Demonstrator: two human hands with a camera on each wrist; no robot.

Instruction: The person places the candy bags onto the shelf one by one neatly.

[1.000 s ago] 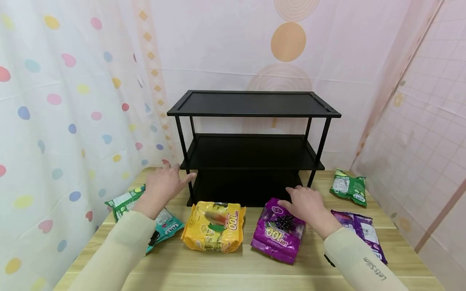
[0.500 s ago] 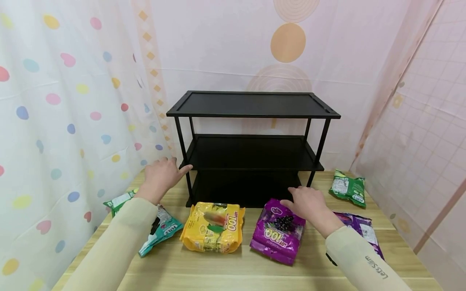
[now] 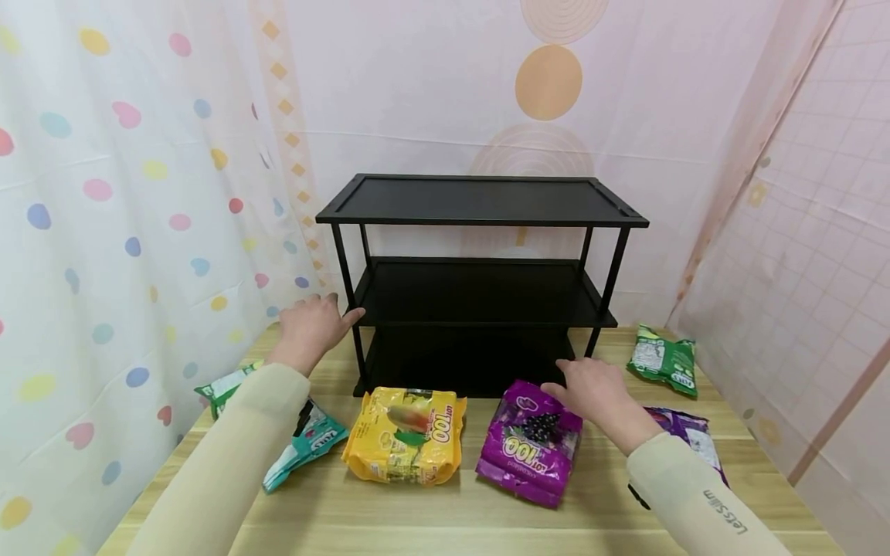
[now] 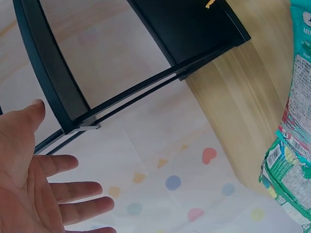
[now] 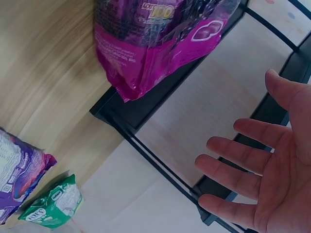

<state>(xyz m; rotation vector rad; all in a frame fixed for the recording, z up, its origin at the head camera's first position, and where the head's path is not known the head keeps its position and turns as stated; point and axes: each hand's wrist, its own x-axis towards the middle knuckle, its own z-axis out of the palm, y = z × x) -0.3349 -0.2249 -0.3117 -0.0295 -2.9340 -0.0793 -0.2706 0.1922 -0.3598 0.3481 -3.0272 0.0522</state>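
My left hand [image 3: 311, 330] hovers beside the left posts of a black three-tier shelf [image 3: 480, 202], thumb toward the middle tier. Its fingers are spread and hold nothing, as the left wrist view shows. My right hand [image 3: 596, 395], fingers also extended and holding nothing, is above the right edge of a purple candy bag [image 3: 530, 444] with a blackberry picture. In the right wrist view the palm is bare and apart from the bag. A yellow candy bag [image 3: 406, 436] with a mango picture lies left of the purple one, in front of the shelf.
Left on the wooden table [image 3: 445, 517] lie a teal packet [image 3: 306, 446] and a green packet [image 3: 225, 386], partly behind the left sleeve. On the right are a green packet [image 3: 663, 361] and a dark purple packet [image 3: 695, 436]. Patterned curtains [image 3: 139, 232] hang close around.
My left hand has risen slightly and moved a little away, uncovering more of the teal packet. My right hand has shifted slightly right. The bags and shelf stay in place.
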